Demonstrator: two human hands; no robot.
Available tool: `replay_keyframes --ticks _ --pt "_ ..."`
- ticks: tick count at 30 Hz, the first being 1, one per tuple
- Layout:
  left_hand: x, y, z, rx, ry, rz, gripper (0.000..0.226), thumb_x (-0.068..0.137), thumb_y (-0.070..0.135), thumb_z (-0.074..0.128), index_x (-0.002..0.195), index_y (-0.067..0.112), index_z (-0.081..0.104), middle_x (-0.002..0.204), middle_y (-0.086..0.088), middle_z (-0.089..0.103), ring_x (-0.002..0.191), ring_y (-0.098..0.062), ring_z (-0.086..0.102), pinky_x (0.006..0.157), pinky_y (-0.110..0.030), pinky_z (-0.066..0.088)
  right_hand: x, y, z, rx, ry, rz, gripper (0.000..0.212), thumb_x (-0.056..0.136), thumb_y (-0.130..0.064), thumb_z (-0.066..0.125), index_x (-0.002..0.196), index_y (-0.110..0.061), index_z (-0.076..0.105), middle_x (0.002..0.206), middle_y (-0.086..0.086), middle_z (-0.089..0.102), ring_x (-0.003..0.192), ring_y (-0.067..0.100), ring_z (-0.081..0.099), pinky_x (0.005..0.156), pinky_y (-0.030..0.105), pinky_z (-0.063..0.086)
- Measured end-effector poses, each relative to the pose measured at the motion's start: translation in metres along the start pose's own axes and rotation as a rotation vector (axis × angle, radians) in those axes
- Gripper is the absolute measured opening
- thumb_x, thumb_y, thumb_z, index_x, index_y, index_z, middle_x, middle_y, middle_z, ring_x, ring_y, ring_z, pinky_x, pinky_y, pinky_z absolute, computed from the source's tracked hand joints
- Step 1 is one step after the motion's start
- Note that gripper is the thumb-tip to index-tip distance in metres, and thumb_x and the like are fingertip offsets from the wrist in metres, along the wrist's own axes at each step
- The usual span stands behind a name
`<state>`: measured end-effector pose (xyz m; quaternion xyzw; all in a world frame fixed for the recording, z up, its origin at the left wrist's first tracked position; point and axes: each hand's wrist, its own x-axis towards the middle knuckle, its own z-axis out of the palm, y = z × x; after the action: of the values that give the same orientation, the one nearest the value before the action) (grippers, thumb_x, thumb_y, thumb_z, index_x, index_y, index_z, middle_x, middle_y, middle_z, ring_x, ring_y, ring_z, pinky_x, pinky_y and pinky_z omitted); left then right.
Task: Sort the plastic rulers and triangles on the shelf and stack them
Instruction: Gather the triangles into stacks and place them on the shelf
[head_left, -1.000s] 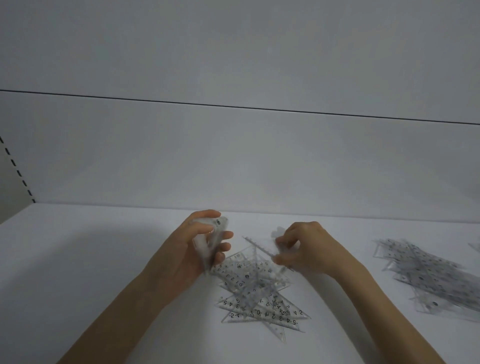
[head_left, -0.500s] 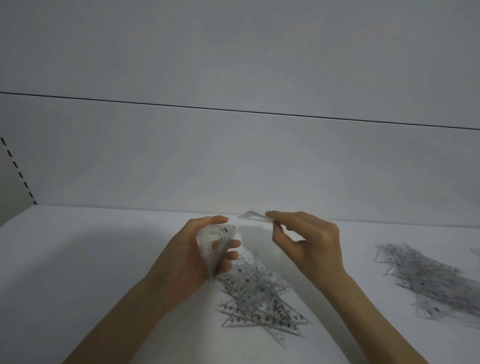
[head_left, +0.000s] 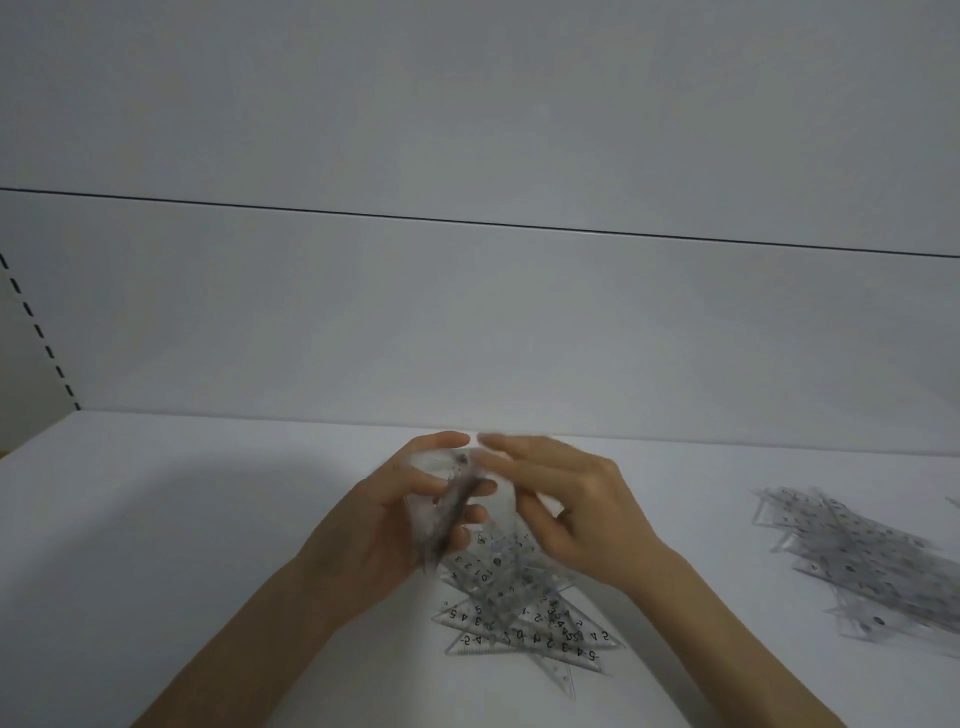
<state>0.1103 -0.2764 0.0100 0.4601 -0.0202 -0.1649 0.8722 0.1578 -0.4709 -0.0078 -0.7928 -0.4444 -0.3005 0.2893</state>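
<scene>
Roughly midway, by the look of it: a small bundle of clear plastic triangles with printed black scales (head_left: 445, 501) stands on edge in the left hand (head_left: 384, 525), whose fingers curl round it and pinch it against the thumb, above the middle of the white shelf (head_left: 208, 519). The right hand (head_left: 566, 509) reaches in from the other side, its fingers (head_left: 511, 457) stretched out and meeting the bundle's top. Blur hides whether they carry another clear piece, so I cannot tell.

Directly below the hands, toward the shelf's front edge, a loose pile of transparent triangles (head_left: 519, 613) lies crisscrossed and unsorted, clearly work left to do. Well apart, near the shelf's right edge, a longer heap of clear rulers and triangles (head_left: 857, 561) sprawls untidily. It seems gathered but not squared up, so stacking remains there too.
</scene>
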Motion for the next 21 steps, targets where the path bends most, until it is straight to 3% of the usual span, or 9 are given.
replay_keyframes --ticks 3,5,9,13,17,19,21 --pt "0.003 0.003 -0.005 -0.049 0.058 0.069 0.034 0.064 -0.003 0.054 0.090 0.013 0.069 0.093 -0.025 0.064 0.064 -0.025 0.062 0.049 -0.027 0.051 -0.001 0.011 -0.012 -0.004 -0.042 0.339 0.035 0.087 -0.013 0.057 0.120 -0.023 0.067 0.120 -0.007 0.066 0.114 0.007 0.059 0.096 0.038 0.050" --pt "0.005 0.005 -0.009 -0.050 0.114 0.107 0.036 0.064 -0.007 0.057 0.092 0.014 0.066 0.094 -0.024 0.062 0.065 -0.023 0.063 0.050 -0.026 0.052 -0.003 0.016 -0.023 0.008 -0.270 0.471 0.032 0.086 -0.030 0.070 0.117 -0.029 0.068 0.124 -0.011 0.063 0.117 0.004 0.054 0.103 0.034 0.042" --pt "0.005 0.007 -0.011 -0.044 0.179 0.124 0.036 0.070 -0.003 0.059 0.102 0.013 0.060 0.097 -0.022 0.057 0.065 -0.022 0.063 0.051 -0.027 0.051 -0.006 0.017 -0.023 0.120 -0.656 0.520 0.062 0.070 -0.052 0.077 0.126 -0.029 0.062 0.135 -0.017 0.053 0.126 0.000 0.045 0.107 0.022 0.034" --pt "0.003 0.008 -0.011 -0.038 0.194 0.114 0.037 0.066 0.006 0.058 0.102 0.014 0.062 0.100 -0.022 0.057 0.068 -0.024 0.064 0.054 -0.029 0.052 -0.006 0.015 -0.021 0.109 -0.622 0.476 0.047 0.068 -0.046 0.081 0.113 -0.033 0.070 0.127 -0.017 0.059 0.115 -0.005 0.048 0.096 0.012 0.036" --pt "0.004 0.008 -0.010 -0.040 0.205 0.104 0.038 0.066 0.007 0.059 0.104 0.014 0.062 0.101 -0.022 0.057 0.069 -0.025 0.064 0.055 -0.028 0.053 -0.007 0.012 -0.023 0.172 -0.585 0.428 0.025 0.073 -0.033 0.079 0.097 -0.037 0.074 0.102 -0.011 0.070 0.095 0.014 0.062 0.084 0.040 0.049" --pt "0.003 0.009 -0.011 -0.038 0.204 0.101 0.038 0.066 0.007 0.059 0.103 0.014 0.062 0.100 -0.021 0.058 0.069 -0.025 0.064 0.055 -0.028 0.053 -0.006 0.010 -0.024 0.163 -0.579 0.400 0.024 0.075 -0.029 0.076 0.096 -0.039 0.073 0.100 -0.007 0.070 0.093 0.017 0.062 0.080 0.043 0.050" --pt "0.002 0.008 -0.011 -0.033 0.200 0.097 0.038 0.066 0.007 0.059 0.104 0.014 0.062 0.100 -0.021 0.058 0.069 -0.025 0.064 0.056 -0.028 0.053 -0.006 0.008 -0.026 0.132 -0.586 0.398 0.023 0.074 -0.030 0.076 0.095 -0.039 0.074 0.109 -0.013 0.069 0.100 0.004 0.060 0.084 0.038 0.050"
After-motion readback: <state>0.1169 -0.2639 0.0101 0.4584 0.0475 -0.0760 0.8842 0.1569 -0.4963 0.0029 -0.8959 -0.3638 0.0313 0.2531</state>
